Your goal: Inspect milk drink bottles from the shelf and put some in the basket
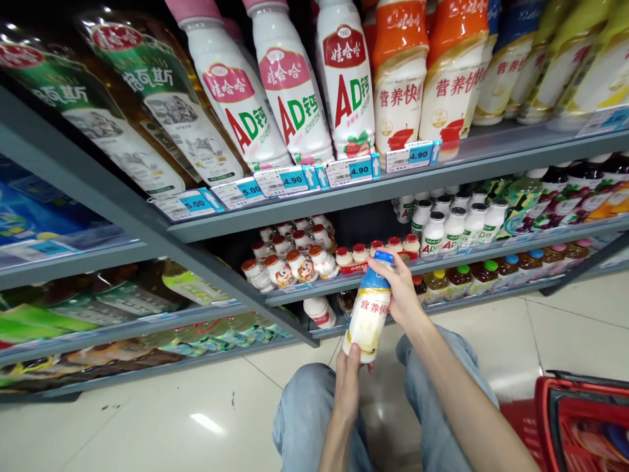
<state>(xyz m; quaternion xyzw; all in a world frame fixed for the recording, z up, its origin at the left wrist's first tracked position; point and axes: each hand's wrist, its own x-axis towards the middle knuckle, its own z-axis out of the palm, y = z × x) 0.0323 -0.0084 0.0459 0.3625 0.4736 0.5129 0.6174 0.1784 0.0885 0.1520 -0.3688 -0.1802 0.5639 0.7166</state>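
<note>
A white bottle of milk drink (367,311) with a blue cap and red lettering is held tilted in front of the shelves, above my knees. My right hand (400,288) is closed around its upper part, just below the cap. Lower down, my left hand (348,377) grips the base, fingers partly hidden beneath it. Behind the bottle is a shelf with a pack of small red-capped bottles (361,254) and a cluster of little bottles with cartoon faces (301,265).
Upper shelf bottles (344,85) stand above price tags (289,181). White AD bottles (455,226) fill the middle shelf at right. A grey shelf upright (196,262) divides the bays. A red shopping basket (545,419) with items inside stands at lower right on the tiled floor (196,393).
</note>
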